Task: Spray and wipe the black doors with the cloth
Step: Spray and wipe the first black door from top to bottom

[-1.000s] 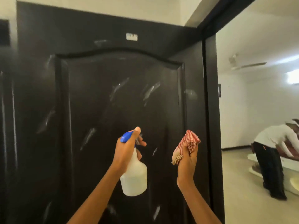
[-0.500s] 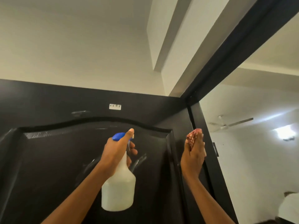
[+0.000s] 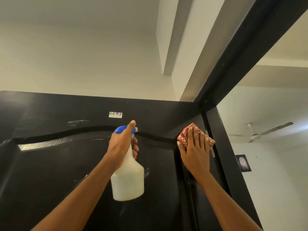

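Black door (image 3: 58,172) fills the space behind both raised hands, and its upper right corner is pressed by the right hand (image 3: 195,152) with fingers laid straight over a red-checked cloth (image 3: 185,135). Just left of that hand, a white spray bottle (image 3: 127,179) with a blue head is gripped at the neck by the left hand (image 3: 122,144), thumb set on top, nozzle aimed at the door. A small white label (image 3: 115,114) is seen just above the left hand.
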